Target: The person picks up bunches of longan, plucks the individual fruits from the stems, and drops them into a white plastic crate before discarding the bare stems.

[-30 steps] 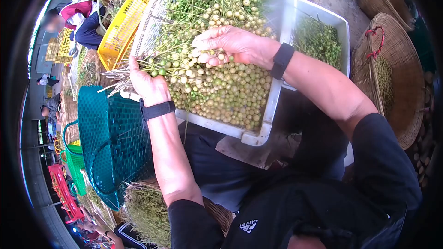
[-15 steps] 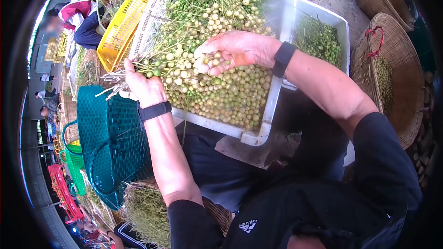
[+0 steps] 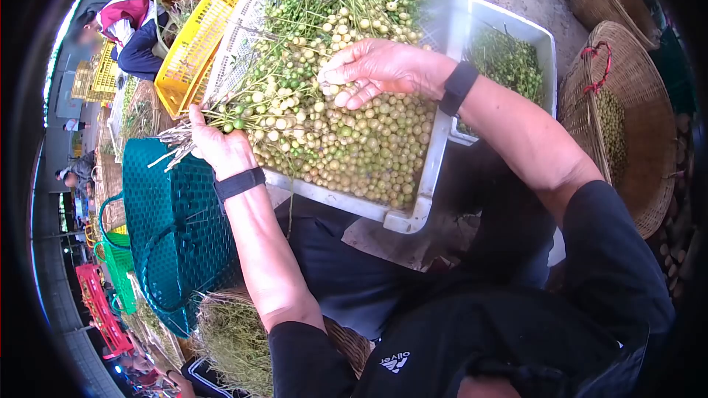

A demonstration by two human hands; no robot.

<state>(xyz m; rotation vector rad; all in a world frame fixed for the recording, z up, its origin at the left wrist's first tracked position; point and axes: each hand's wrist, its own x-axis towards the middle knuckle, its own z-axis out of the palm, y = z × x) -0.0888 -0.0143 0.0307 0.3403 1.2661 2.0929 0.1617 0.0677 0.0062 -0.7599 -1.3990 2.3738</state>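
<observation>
My left hand (image 3: 221, 147) is closed around the cut stems of a bunch of small round yellow-green fruit (image 3: 280, 114). Bare stem ends (image 3: 173, 140) stick out to the left of it. Over the fruiting end, my right hand (image 3: 380, 70) has its fingers curled inward, with pale fruit between and beside the fingertips. Both hands are above a white plastic crate (image 3: 402, 221). Loose fruit (image 3: 369, 162) fills its near part, while stemmed green bunches (image 3: 346, 0) lie at its far end.
A teal woven basket (image 3: 181, 221) and a yellow crate (image 3: 199, 44) stand left. A white tub (image 3: 552, 59) of green fruit and a wicker basket (image 3: 649, 147) are right. Dry stems (image 3: 236, 346) lie below my left arm. Another person (image 3: 140, 37) bends at upper left.
My left hand has shifted slightly left with the bunch. My right hand has risen a little and moved slightly right, its fingers more curled.
</observation>
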